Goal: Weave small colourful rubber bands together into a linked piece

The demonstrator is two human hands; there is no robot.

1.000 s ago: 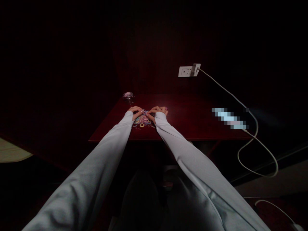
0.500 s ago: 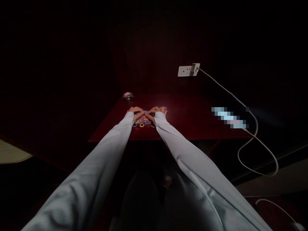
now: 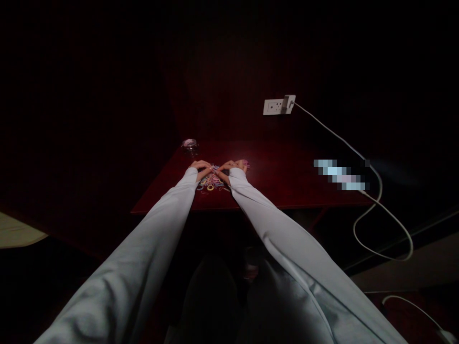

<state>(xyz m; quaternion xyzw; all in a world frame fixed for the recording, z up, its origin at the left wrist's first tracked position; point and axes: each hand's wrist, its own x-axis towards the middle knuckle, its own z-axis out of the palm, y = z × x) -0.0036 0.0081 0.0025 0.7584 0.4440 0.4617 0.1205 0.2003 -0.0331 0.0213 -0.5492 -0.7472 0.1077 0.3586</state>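
Note:
A pile of small colourful hair ties [image 3: 212, 181], pink, yellow, blue and purple, lies on the dark red table near its front edge. My left hand [image 3: 202, 165] reaches over the pile's left side, thumb and forefinger pinched at its top, apparently on a hair tie. From the other side my right hand [image 3: 233, 166] bends inward, its thumb and forefinger tips at the pile close to the left fingertips. A pink-purple bunch of hair ties [image 3: 246, 164] shows at the curled outer fingers of my right hand. Fine detail between the fingertips is too small to make out.
Behind my left hand stands a small clear jar [image 3: 190, 145] with something pinkish at its top. A blurred-out phone-like object [image 3: 339, 174] lies on the table [image 3: 283, 186] at the right, joined by a white cable [image 3: 333, 128] to a wall socket [image 3: 274, 107].
My fingertips came together over the pile half a second ago and now sit slightly apart. Both hands stay at the pile. The view has shifted slightly.

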